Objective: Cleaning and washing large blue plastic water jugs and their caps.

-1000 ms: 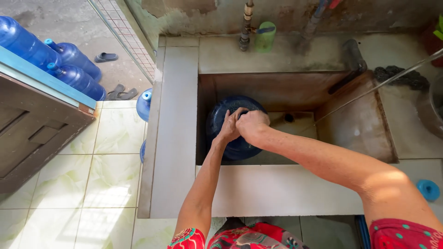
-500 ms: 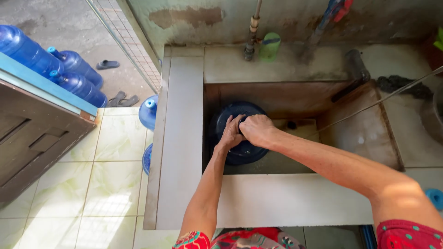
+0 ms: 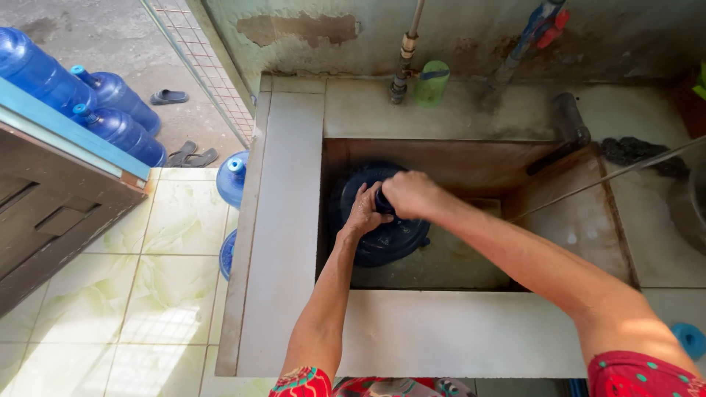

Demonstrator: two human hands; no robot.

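A deep concrete basin (image 3: pixel 287 242) is seen under both arms, and a large blue water bottle (image 3: pixel 390 239) is stood inside it, directly below the hands. Its neck is grasped by the right hand (image 3: pixel 408 192), closed around it, while the left hand (image 3: pixel 362 213) is pressed against the neck beside it. More blue bottles (image 3: pixel 110 110) are stored far to the left of the hands.

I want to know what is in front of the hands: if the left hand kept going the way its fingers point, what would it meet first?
The left hand already rests on the blue water jug, fingers aimed at its neck. It would likely meet the right hand gripping there first, though depth is unclear.
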